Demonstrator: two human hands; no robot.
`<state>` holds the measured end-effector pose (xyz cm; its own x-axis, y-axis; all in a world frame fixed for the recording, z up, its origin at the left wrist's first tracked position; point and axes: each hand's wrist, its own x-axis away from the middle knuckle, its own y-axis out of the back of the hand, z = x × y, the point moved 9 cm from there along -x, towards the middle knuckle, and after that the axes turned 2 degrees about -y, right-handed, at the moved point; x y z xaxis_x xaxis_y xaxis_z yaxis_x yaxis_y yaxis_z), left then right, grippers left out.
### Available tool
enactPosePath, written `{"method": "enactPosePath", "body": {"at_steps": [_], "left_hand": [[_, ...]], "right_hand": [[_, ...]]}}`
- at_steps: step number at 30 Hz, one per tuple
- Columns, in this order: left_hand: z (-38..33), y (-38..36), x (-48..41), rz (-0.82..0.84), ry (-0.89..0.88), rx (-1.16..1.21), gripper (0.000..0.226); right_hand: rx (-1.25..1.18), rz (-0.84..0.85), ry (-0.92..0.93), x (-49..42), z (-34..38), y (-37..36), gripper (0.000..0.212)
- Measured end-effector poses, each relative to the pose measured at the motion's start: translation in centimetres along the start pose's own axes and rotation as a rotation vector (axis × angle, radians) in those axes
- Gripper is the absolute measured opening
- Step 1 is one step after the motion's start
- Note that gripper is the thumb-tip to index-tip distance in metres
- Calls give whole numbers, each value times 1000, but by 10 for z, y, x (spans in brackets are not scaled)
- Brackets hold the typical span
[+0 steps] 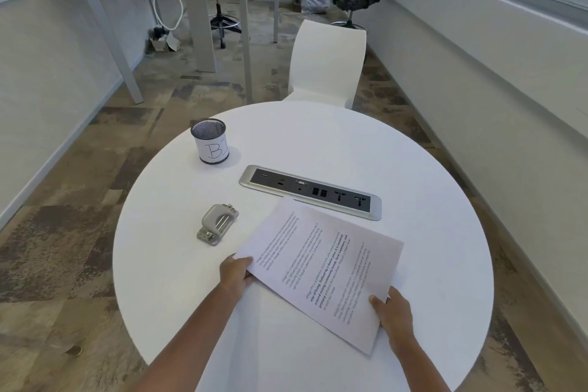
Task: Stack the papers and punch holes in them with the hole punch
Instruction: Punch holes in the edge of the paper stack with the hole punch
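A stack of printed white papers (321,267) lies tilted on the round white table (429,264), turned diagonally. My left hand (235,274) grips the stack's left corner, fingers curled under the edge. At the stack's near right edge my right hand (393,309) pinches it, thumb on top. A grey metal hole punch (218,223) stands on the table just left of the papers, a short way beyond my left hand, and neither hand touches it.
A mesh pen cup (210,145) with a paper label stands at the table's far left. A socket panel (310,191) is set into the table just beyond the papers. A white chair (327,64) stands behind the table, a desk and office chairs farther back.
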<state>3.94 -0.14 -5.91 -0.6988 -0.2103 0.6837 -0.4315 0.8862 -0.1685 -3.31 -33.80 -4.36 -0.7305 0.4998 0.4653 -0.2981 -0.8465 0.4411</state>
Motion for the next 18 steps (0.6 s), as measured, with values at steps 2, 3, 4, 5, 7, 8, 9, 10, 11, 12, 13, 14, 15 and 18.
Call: {"method": "enactPosePath", "body": {"at_steps": [2,3,4,5,7,8,9,10,11,12,13,14,15,18], "left_hand": [[-10,3,-6,38,-56,-70,32],[-14,4,-9,58,-83,-120,32],[-17,4,-11,73,-104,-174,31],[-20,3,-14,90,-123,-236,30],[-27,-3,-16,126,-174,-392,26],[-30,-6,-17,145,-195,-461,24],[-33,-10,-18,158,-200,-511,23],[-37,-15,-19,164,-202,-546,22],[-43,-19,-20,163,-215,-582,20],[-53,-23,-21,155,-242,-618,18],[-65,-28,-21,148,-282,-642,16],[-77,-33,-21,152,-326,-645,15],[-91,-39,-19,169,-370,-625,14],[-121,-51,-10,222,-493,-562,13]], "right_hand": [[-17,11,-15,-3,-3,3,21],[-25,11,-21,-4,-4,5,21],[-34,9,-22,-6,-5,8,22],[-43,6,-18,-6,-5,11,21],[-61,0,14,-3,1,16,18],[-70,-9,41,-1,8,18,16],[-80,-22,70,1,16,20,16],[-90,-37,102,3,25,22,16],[-98,-51,135,5,35,23,14],[-107,-65,169,7,46,23,10],[-116,-86,202,9,58,25,8],[-133,-109,239,12,69,26,7],[-151,-130,280,16,81,27,6],[-211,-151,381,25,110,27,16]]}}
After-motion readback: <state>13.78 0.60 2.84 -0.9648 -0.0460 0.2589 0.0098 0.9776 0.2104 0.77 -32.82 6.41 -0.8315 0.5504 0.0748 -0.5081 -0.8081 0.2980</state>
